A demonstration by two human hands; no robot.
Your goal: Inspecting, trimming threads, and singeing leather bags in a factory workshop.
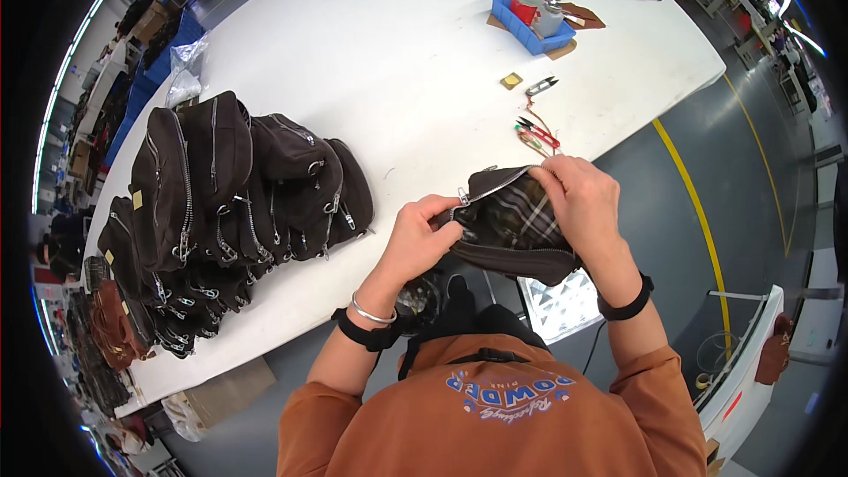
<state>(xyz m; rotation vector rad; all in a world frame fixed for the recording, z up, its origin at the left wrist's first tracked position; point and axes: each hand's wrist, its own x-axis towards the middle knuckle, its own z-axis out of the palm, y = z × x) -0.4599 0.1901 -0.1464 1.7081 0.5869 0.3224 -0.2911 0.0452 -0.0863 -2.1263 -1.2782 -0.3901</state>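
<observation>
A dark brown zippered bag (521, 261) is spread open between my two hands at the table's near edge, showing its plaid lining (521, 212). My left hand (417, 238) pinches the bag's left end beside the silver zipper pull (463, 198). On the far right rim, my right hand (580, 203) grips the zipper edge, thumb toward the inside. Just beyond the bag lie red-handled thread snips (539, 132) with a cord. To the left, a heap of similar dark bags (238, 177) with silver zippers is piled up.
The white table (353, 53) curves away ahead. At its far side stands a blue tray (530, 31) holding a metal-topped bottle and a red item. Grey-handled snips (541, 86) and a small yellow block (511, 80) lie nearer. Clear plastic (185, 69) sits behind the heap.
</observation>
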